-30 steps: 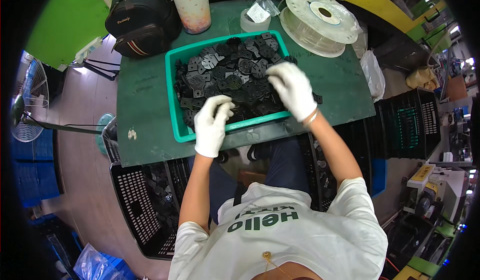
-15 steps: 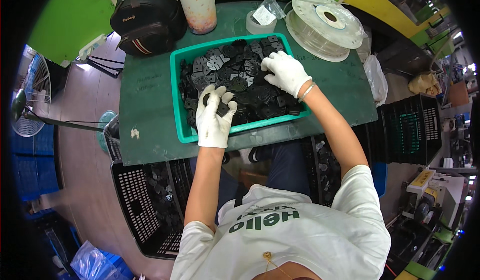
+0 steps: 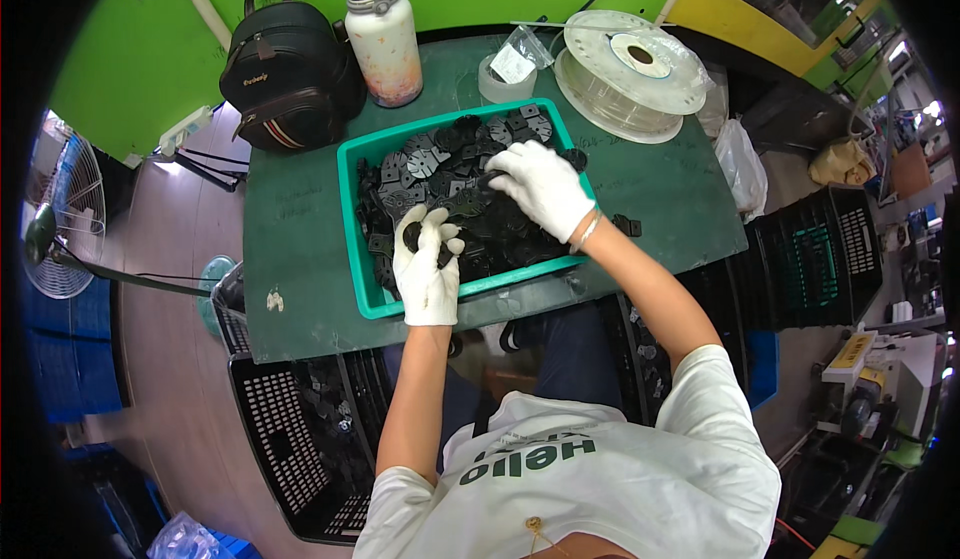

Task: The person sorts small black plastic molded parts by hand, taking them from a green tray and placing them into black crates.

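Left hand (image 3: pixel 428 269) curled round black part (image 3: pixel 413 236), right hand (image 3: pixel 542 189) apart, over teal tray (image 3: pixel 355 219), can't tell grip. Part looks light, stiff, kinda slick; pinch by edges.

— What do the parts look like?
— They're small black plastic parts (image 3: pixel 428 159), fairly flat, with rounded and squared edges; some have small holes. Those toward the far side catch the light and look grey.
— How do they lie?
— Heaped loosely, overlapping at mixed angles, in a shallow rectangular teal tray (image 3: pixel 351 229), which sits flat and slightly skewed.
— Any out of the heap?
— One black part (image 3: pixel 444 255) sits in the curled fingers of the gloved left hand (image 3: pixel 430 284). Something black is at the gloved right hand's (image 3: pixel 545 187) fingertips, too covered to tell whether it is gripped. Another dark piece (image 3: pixel 627 225) lies outside, just right of the tray.
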### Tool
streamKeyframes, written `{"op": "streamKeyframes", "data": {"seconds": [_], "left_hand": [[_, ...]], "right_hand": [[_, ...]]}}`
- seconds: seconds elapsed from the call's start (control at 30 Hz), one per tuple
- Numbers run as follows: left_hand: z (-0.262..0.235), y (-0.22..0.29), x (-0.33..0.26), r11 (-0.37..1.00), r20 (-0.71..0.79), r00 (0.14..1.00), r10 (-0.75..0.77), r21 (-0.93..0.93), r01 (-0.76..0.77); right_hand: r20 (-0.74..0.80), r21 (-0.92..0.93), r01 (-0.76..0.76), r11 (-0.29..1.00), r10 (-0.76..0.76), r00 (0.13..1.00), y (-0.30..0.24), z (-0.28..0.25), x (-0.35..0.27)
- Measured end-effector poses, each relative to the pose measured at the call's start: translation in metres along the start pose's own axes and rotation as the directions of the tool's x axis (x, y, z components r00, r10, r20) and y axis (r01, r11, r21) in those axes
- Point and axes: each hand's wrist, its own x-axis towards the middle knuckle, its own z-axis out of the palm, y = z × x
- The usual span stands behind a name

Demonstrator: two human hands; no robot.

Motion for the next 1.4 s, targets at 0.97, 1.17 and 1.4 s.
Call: {"op": "streamKeyframes", "data": {"seconds": [0.97,1.17,1.4], "left_hand": [[-0.008,0.004,0.004,0.933,0.114,0.982,-0.148,-0.312,0.177],[-0.006,0.004,0.003,0.945,0.135,0.982,-0.132,-0.282,0.166],[-0.008,0.002,0.003,0.939,0.145,0.98,-0.134,-0.299,0.172]], "right_hand": [[0.491,-0.253,0.353,0.901,-0.195,0.849,0.075,-0.022,0.054],[0.484,-0.2,0.388,0.899,-0.254,0.837,0.083,-0.023,0.052],[0.575,-0.136,0.165,0.977,-0.058,0.816,0.067,-0.032,0.052]]}}
